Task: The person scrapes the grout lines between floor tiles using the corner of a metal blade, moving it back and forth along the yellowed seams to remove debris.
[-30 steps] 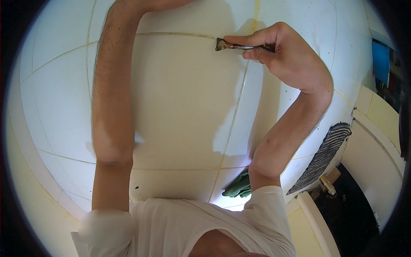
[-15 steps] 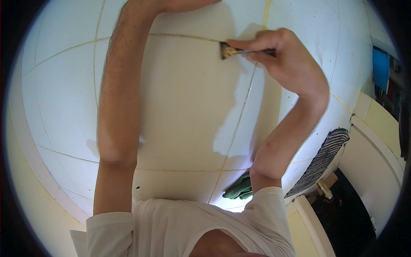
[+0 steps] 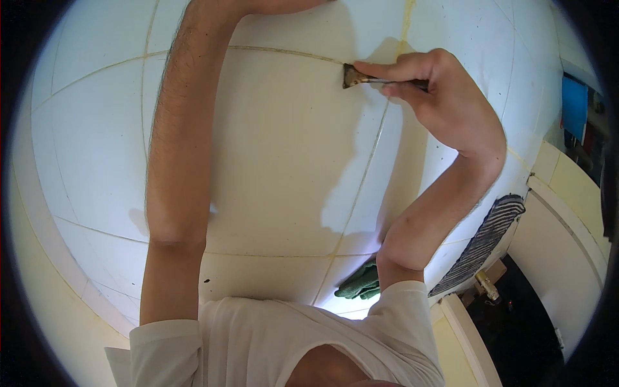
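My right hand (image 3: 429, 84) is closed round the thin handle of a small flat scraper (image 3: 356, 77) with a flared, stained blade. Its blade meets the pale tiled floor (image 3: 277, 155) close to a dark grout line (image 3: 290, 53). At the top edge of the picture lies my left hand (image 3: 284, 5), partly cut off. What shows of it is stretched out to the right against the tiles, with nothing seen in it; the rest is out of view.
A dark green cloth (image 3: 360, 281) lies beside my right elbow. Farther right, a striped mat (image 3: 480, 245) rests along a raised white ledge (image 3: 561, 213). A blue panel (image 3: 573, 108) shows at the right, and a brass-coloured fitting (image 3: 488, 287) near a black opening.
My right hand has moved a little to the right with the scraper, drawing the blade along by the grout line. My left arm has hardly shifted.
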`<state>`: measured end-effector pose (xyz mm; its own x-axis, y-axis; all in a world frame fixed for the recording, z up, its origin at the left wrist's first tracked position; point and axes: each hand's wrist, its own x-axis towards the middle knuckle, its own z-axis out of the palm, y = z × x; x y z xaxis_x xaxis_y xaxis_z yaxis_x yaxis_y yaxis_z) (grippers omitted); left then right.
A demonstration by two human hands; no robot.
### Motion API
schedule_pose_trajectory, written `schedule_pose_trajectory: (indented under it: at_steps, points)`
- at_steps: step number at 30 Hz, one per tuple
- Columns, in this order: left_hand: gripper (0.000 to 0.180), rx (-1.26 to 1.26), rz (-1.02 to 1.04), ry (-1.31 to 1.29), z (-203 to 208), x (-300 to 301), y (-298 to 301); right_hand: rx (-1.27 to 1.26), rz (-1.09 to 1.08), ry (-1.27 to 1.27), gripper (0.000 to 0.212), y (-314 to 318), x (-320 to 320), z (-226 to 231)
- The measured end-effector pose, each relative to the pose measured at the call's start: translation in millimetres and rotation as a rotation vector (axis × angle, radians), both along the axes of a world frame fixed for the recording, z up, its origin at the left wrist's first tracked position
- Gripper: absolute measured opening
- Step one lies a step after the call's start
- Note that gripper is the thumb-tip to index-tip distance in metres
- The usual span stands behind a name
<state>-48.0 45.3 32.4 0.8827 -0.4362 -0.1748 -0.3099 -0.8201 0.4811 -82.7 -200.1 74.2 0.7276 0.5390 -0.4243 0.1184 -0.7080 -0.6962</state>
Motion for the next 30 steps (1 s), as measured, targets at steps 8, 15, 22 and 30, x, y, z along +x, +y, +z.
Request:
schedule_pose_trajectory:
  at_steps: [8,15,22,30]
  points:
    - [0.077,0.071,0.029,-0.004,21,-7,15,-0.045,0.048,0.024,0.033,11,3,9]
    - [0.078,0.060,0.004,0.016,9,1,1,-0.088,0.056,-0.058,0.035,11,-2,13]
    - [0.078,0.092,0.026,0.028,18,1,1,0.020,0.180,-0.146,0.038,13,7,-5]
    - [0.078,0.045,0.010,0.029,14,0,4,0.005,0.096,0.015,0.034,4,4,7]
